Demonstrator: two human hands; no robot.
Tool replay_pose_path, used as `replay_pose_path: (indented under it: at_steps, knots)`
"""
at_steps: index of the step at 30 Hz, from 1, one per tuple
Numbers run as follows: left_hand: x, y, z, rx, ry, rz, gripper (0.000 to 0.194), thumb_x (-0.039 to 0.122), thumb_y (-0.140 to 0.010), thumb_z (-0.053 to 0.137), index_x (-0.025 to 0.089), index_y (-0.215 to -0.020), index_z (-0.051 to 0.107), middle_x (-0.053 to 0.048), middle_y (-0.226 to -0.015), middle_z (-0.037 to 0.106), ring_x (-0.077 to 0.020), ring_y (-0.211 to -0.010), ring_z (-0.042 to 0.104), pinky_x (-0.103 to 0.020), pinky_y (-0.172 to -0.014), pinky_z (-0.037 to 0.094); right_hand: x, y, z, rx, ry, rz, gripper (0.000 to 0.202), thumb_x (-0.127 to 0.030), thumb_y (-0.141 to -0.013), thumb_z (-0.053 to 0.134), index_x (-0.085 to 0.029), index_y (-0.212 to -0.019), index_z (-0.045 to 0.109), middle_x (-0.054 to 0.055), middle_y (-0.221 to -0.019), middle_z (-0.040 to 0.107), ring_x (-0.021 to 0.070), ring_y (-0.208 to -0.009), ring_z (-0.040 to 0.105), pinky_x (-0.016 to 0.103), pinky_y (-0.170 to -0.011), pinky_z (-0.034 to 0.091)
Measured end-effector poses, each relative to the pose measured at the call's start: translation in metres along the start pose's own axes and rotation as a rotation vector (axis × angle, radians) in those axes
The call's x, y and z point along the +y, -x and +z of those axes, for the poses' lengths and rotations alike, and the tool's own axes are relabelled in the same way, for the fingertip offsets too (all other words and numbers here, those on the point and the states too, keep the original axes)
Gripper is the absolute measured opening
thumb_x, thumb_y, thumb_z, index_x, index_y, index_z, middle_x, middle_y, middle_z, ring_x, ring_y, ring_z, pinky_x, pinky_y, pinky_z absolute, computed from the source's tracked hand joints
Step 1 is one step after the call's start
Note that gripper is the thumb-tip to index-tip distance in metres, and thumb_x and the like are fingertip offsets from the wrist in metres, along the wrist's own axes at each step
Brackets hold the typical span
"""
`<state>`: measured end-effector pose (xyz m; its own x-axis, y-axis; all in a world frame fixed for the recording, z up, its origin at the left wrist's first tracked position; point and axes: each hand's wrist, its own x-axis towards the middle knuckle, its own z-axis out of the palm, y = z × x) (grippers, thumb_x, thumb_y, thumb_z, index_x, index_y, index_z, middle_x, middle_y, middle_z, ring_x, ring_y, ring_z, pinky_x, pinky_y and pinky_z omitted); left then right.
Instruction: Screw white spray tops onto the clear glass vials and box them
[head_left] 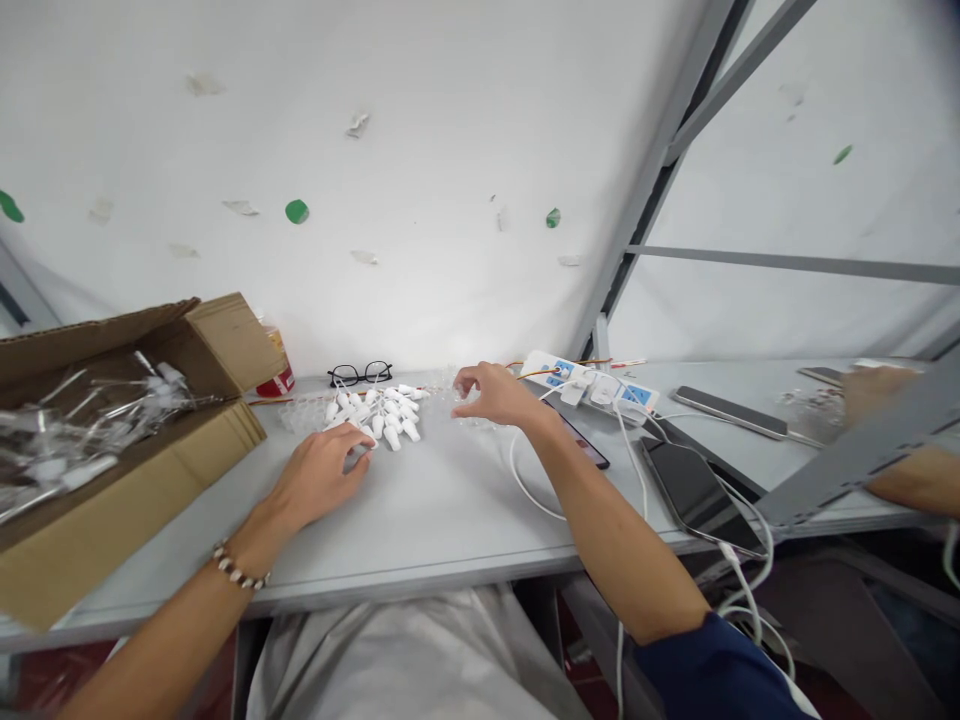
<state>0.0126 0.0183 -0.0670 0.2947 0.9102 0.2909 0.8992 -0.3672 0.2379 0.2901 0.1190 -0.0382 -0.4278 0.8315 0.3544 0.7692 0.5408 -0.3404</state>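
On the grey table lies a pile of small white tapered plastic pieces (391, 412), some with thin stems. My left hand (322, 475), with a beaded bracelet at the wrist, is at the near left edge of this pile. Its thumb and index finger curl into a pinch beside the white pieces; what sits at the fingertips is too small to tell. To the right, my right hand (495, 393) reaches over some small clear plastic pieces (448, 380). Its thumb and index finger are bent but apart, with nothing plainly held between them.
A cardboard box (142, 485) of clear tubes stands at left, with a red jar (279, 365) behind it. Eyeglasses (360, 374) lie near the wall. A power strip (592, 385), cables and phones (694, 490) are at right. Beyond the grey metal post (862, 470) is another person's arm (919, 480).
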Motion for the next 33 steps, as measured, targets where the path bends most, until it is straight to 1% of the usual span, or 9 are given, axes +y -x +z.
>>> replay_pose_path:
  at_steps: [8,15,19,21,25,27,29,31,33]
  knots:
    - [0.0,0.0,-0.002,-0.017,0.017,0.03,0.034,0.027,-0.09,0.038,0.021,-0.101,0.069,-0.004,-0.105,0.069,-0.0205,-0.086,0.064,-0.032,-0.077,0.047,0.001,-0.001,0.005,-0.025,0.118,-0.04,0.023,-0.028,-0.067,0.077,-0.019,-0.085,0.065,0.002,-0.082,0.063,0.0191,-0.086,0.055,0.029,-0.075,0.036]
    - [0.0,0.001,-0.002,-0.025,0.017,0.041,0.036,0.024,-0.092,0.034,0.022,-0.102,0.069,-0.004,-0.106,0.069,-0.0208,-0.089,0.064,-0.033,-0.079,0.047,0.006,-0.001,0.008,0.026,0.159,-0.067,0.029,-0.027,-0.068,0.077,-0.021,-0.093,0.063,0.003,-0.091,0.056,0.0203,-0.089,0.054,0.031,-0.076,0.035]
    - [-0.009,-0.001,-0.001,0.004,-0.017,0.009,0.038,0.025,-0.093,0.031,0.023,-0.106,0.067,-0.003,-0.11,0.068,-0.0214,-0.096,0.064,-0.034,-0.084,0.047,0.007,-0.001,0.01,0.073,0.162,-0.077,0.034,-0.032,-0.07,0.077,-0.023,-0.098,0.061,0.003,-0.096,0.053,0.0192,-0.085,0.054,0.032,-0.078,0.037]
    - [-0.017,-0.003,-0.009,0.041,-0.11,-0.035,0.04,0.026,-0.093,0.03,0.021,-0.111,0.065,-0.006,-0.115,0.066,-0.0235,-0.102,0.062,-0.037,-0.089,0.046,0.006,0.0,0.011,0.091,0.154,-0.084,0.035,-0.035,-0.07,0.077,-0.023,-0.099,0.061,0.003,-0.098,0.053,0.0191,-0.085,0.055,0.033,-0.079,0.037]
    - [-0.04,0.003,-0.05,0.095,-0.368,-0.193,0.048,0.032,-0.093,0.029,0.011,-0.127,0.055,-0.015,-0.125,0.06,-0.0313,-0.112,0.056,-0.044,-0.096,0.042,0.001,0.001,0.012,0.144,0.127,-0.106,0.036,-0.042,-0.072,0.075,-0.024,-0.099,0.061,0.004,-0.101,0.053,0.0175,-0.081,0.055,0.034,-0.081,0.039]
    - [-0.059,0.011,-0.075,0.098,-0.452,-0.38,0.054,0.04,-0.093,0.029,0.014,-0.137,0.046,-0.015,-0.131,0.055,-0.0365,-0.115,0.053,-0.049,-0.092,0.044,-0.002,0.001,0.012,0.169,0.121,-0.108,0.036,-0.045,-0.073,0.074,-0.024,-0.1,0.061,0.004,-0.103,0.052,0.0157,-0.077,0.054,0.034,-0.081,0.039]
    - [-0.086,0.022,-0.093,0.081,-0.497,-0.572,0.064,0.047,-0.091,0.03,0.01,-0.144,0.035,-0.019,-0.144,0.043,-0.0417,-0.124,0.045,-0.052,-0.096,0.041,-0.005,0.001,0.012,0.178,0.118,-0.108,0.036,-0.047,-0.075,0.072,-0.024,-0.1,0.061,0.004,-0.104,0.052,0.0145,-0.074,0.053,0.034,-0.082,0.04]
    - [-0.119,0.032,-0.102,0.01,-0.511,-0.721,0.075,0.055,-0.087,0.033,0.012,-0.148,0.03,-0.02,-0.15,0.035,-0.0467,-0.126,0.043,-0.055,-0.097,0.039,-0.008,0.002,0.012,0.177,0.109,-0.109,0.034,-0.048,-0.076,0.07,-0.024,-0.099,0.061,0.003,-0.103,0.052,0.0142,-0.074,0.053,0.035,-0.084,0.04]
    - [-0.151,0.04,-0.102,-0.083,-0.457,-0.724,0.08,0.061,-0.083,0.037,0.008,-0.144,0.038,-0.024,-0.146,0.039,-0.0464,-0.123,0.047,-0.055,-0.094,0.041,-0.012,0.003,0.011,0.165,0.093,-0.106,0.032,-0.049,-0.078,0.069,-0.024,-0.098,0.062,0.003,-0.102,0.053,0.0141,-0.074,0.053,0.034,-0.083,0.04]
